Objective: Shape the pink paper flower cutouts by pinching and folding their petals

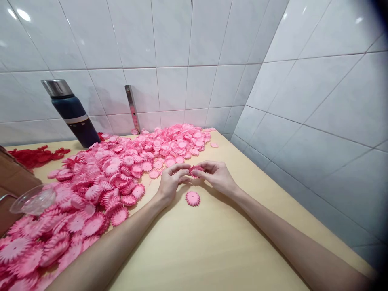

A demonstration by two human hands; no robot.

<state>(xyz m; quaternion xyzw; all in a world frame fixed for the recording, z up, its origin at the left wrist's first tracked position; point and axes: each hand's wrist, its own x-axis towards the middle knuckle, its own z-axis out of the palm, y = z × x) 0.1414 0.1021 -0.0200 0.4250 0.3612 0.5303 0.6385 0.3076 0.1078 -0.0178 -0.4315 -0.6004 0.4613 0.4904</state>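
Between my two hands is a small pink petal disc (195, 171) with a notched edge, held above the table. My left hand (172, 182) pinches its left side with thumb and forefinger. On the other side, my right hand (216, 177) grips it between thumb and fingers, which partly cover it. Just below the hands, a second pink petal disc (193, 198) lies flat on the table, touched by neither hand. To the left and behind spreads a large heap of similar pink discs (112, 169).
A dark blue bottle (74, 115) with a steel cap stands behind the heap. Red petal pieces (39, 157) lie at the left, near a cardboard box (12, 182) and a clear plastic dish (33, 201). A metal strip (132, 107) is against the tiled wall (172, 87). The pale wooden table (212, 242) meets another wall on the right.
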